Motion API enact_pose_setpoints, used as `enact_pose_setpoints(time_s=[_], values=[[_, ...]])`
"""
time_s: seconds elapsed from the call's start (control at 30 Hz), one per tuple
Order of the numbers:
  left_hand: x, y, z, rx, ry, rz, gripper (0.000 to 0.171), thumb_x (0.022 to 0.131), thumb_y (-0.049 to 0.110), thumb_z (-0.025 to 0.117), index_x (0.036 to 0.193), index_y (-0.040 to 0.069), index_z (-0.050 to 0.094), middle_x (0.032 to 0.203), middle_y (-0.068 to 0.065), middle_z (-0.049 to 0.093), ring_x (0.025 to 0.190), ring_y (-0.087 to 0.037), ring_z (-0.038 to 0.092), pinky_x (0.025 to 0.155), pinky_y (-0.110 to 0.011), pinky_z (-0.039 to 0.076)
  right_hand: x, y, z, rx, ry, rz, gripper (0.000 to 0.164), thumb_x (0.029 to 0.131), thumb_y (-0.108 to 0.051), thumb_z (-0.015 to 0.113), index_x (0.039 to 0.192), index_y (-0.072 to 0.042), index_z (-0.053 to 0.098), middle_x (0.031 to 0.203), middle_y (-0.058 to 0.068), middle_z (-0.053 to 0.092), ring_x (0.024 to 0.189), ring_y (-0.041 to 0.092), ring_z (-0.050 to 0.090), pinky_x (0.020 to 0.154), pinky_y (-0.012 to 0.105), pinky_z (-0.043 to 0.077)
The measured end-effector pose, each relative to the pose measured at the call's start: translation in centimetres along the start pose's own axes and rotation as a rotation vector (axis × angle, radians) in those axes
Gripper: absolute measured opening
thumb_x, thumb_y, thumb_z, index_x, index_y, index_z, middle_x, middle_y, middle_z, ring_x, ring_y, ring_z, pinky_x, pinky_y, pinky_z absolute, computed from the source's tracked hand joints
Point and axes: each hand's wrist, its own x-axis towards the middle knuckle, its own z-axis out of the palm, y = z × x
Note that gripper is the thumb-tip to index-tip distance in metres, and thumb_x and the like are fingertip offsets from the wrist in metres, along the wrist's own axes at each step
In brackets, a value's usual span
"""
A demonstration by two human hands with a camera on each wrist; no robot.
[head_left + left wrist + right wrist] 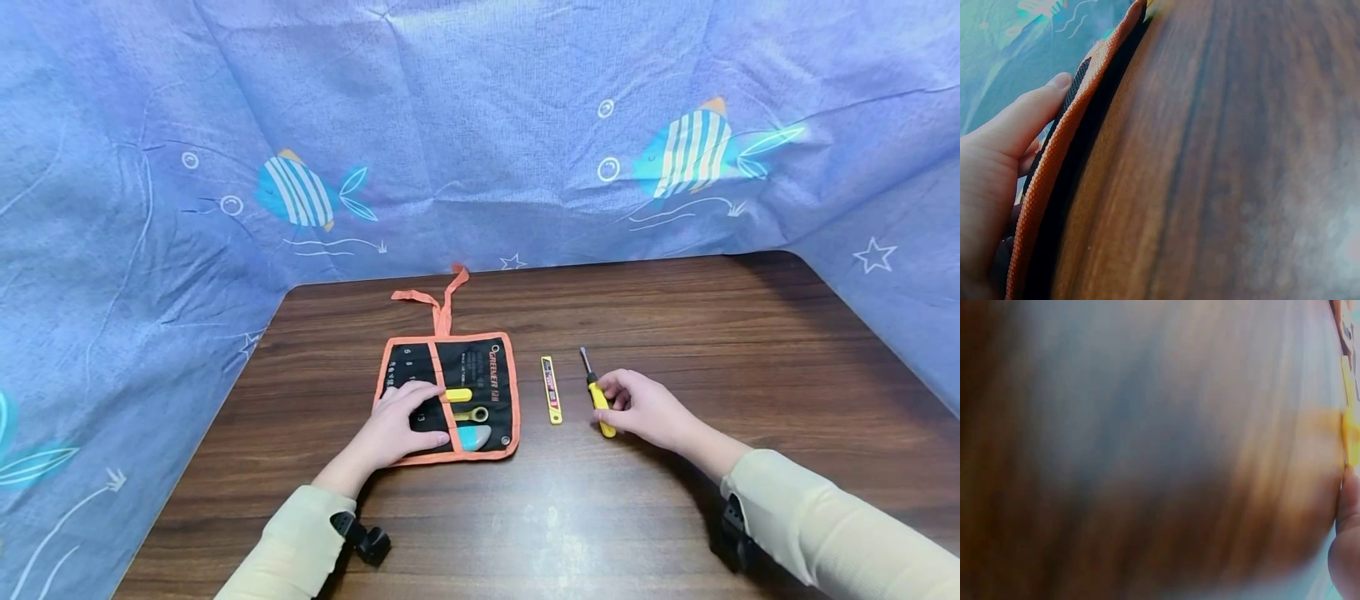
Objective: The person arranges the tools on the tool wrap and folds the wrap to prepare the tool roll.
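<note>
A black tool pouch (487, 358) with orange edging lies flat on the table, with a yellow-handled tool (458, 395), a ring-ended wrench (474, 414) and a teal-and-grey rounded tool (473, 437) showing in its pockets. My left hand (397, 421) rests on the pouch's left part, fingers spread and fingertips near the orange middle band. In the left wrist view, the thumb (1029, 115) lies along the pouch's orange edge (1054, 150). My right hand (645, 408) pinches the yellow handle of a screwdriver (597, 398), whose shaft points away from me.
Between pouch and screwdriver lies a flat yellow strip (552, 390) with a printed label. Orange ties (442, 315) extend from the pouch's far edge. The dark wooden table (675, 308) meets a blue fish-patterned cloth (487, 167) at its back and sides.
</note>
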Motion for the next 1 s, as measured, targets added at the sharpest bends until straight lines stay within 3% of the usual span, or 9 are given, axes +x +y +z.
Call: enact_pose_setpoints(time_s=[0.33,0.77,1.0], values=[[0.0,0.3,-0.2,0.003,0.004,0.003,0.068,0.075,0.054,0.071,0.132,0.019,0.055,0.131,0.000,0.050,0.119,-0.025,0.041,0.097,-0.054,0.030,-0.4,-0.4,0.7,-0.035,0.083,0.033,0.041,0.075,-0.021,0.079,0.105,-0.003,0.057,0.084,-0.001,0.057,0.071,0.010,0.054,0.061,0.025,0.043],[-0.1,0.1,-0.1,0.001,-0.008,-0.009,0.069,0.075,0.053,0.071,0.132,0.018,0.054,0.132,0.000,0.050,0.117,-0.024,0.041,0.097,-0.052,0.031,-0.4,-1.0,0.5,-0.023,0.094,0.079,0.027,0.075,-0.008,0.069,0.098,0.000,0.057,0.081,0.000,0.058,0.071,0.011,0.054,0.059,0.023,0.044],[0.0,0.1,-0.1,0.005,-0.011,-0.016,0.068,0.075,0.052,0.072,0.132,0.020,0.055,0.132,0.001,0.050,0.117,-0.023,0.041,0.097,-0.051,0.031,0.2,-1.1,-0.1,-0.086,0.127,0.074,0.025,0.075,-0.008,0.066,0.097,0.000,0.060,0.080,0.000,0.059,0.072,0.013,0.053,0.063,0.027,0.044]])
